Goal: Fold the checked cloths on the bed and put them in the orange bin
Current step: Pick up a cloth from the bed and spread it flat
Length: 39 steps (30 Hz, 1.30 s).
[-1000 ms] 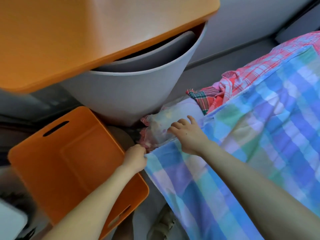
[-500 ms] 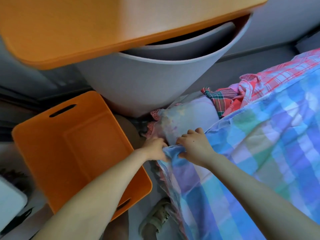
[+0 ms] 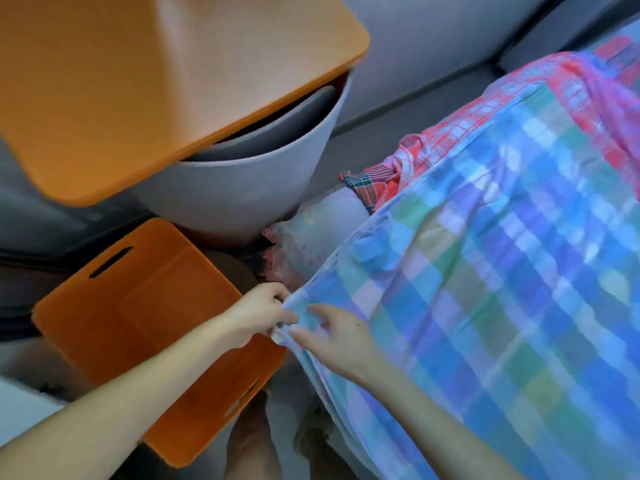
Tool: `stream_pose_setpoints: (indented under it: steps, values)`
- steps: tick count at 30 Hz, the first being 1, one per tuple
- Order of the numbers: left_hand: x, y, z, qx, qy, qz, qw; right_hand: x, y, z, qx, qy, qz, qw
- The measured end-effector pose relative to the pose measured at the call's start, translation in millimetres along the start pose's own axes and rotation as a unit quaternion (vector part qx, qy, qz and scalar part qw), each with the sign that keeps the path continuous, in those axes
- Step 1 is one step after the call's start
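A large blue, green and lilac checked cloth (image 3: 502, 278) is spread over the bed on the right. My left hand (image 3: 258, 311) and my right hand (image 3: 337, 339) both pinch its near-left corner, close together. A pink-and-white checked cloth (image 3: 460, 129) lies bunched behind it, and a small red-and-green checked cloth (image 3: 369, 181) beside that. The orange bin (image 3: 114, 327) stands on the floor at lower left, with nothing in it, just left of my hands.
A grey round tub (image 3: 225, 199) with an orange lid (image 3: 145, 81) resting on top stands behind the bin. A pale pillow with a pink lace edge (image 3: 311, 233) lies at the bed's corner. My feet (image 3: 252, 441) show below.
Both hands came together on the blue cloth's corner and pulled it back toward me and off the bed's edge. The view shifted a little.
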<state>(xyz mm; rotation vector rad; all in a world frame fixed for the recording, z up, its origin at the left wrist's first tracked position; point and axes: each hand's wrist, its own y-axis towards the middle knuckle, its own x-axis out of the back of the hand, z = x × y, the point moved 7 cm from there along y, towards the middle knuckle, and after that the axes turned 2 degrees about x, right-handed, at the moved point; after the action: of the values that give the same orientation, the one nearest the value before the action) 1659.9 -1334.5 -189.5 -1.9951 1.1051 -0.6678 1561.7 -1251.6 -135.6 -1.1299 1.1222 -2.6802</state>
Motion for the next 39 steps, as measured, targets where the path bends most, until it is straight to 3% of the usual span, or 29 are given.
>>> stream_pose_setpoints:
  steps: [3,6,9,12,14,17,20,24,31,35,39]
  values:
    - [-23.6,-19.3,-40.9,-0.006,0.022,0.044,0.999,1.9,-36.8,9.4,-0.019,0.037,-0.007,0.999]
    - [-59.8,-38.6,-88.9,-0.033,0.059,0.081,0.994,30.2,-59.0,-12.3,-0.101,0.094,-0.151,0.979]
    - [-95.2,-54.4,-134.0,-0.019,0.058,0.099,0.993,71.3,-95.7,-33.4,-0.119,0.142,-0.267,0.946]
    - [-122.7,-63.5,-162.3,0.038,0.010,0.103,0.994,103.0,-134.0,-49.7,-0.119,0.122,-0.322,0.931]
    - [-157.2,-70.8,-188.1,0.041,0.037,0.108,0.993,118.9,-170.6,-68.9,-0.116,0.127,-0.349,0.921]
    - [-186.9,-64.3,-219.8,0.017,0.058,0.081,0.995,138.0,-208.1,-74.6,-0.067,0.159,-0.353,0.919]
    - [-221.2,-58.7,-253.8,-0.031,0.082,0.019,0.996,162.0,-256.8,-102.8,-0.062,0.216,-0.386,0.895]
    - [-269.2,-48.7,-276.4,-0.066,0.058,-0.005,0.996,175.2,-316.4,-149.5,-0.064,0.272,-0.416,0.865]
    - [-347.1,-24.8,-311.8,-0.144,0.028,0.013,0.989,164.2,-379.4,-199.3,-0.034,0.347,-0.413,0.841]
    - [-374.4,21.8,-325.1,-0.107,0.133,-0.008,0.985,165.2,-393.6,-231.2,-0.035,0.379,-0.412,0.828]
    - [-413.5,2.1,-338.7,-0.122,0.199,0.003,0.972,169.5,-405.1,-273.7,-0.059,0.405,-0.405,0.817]
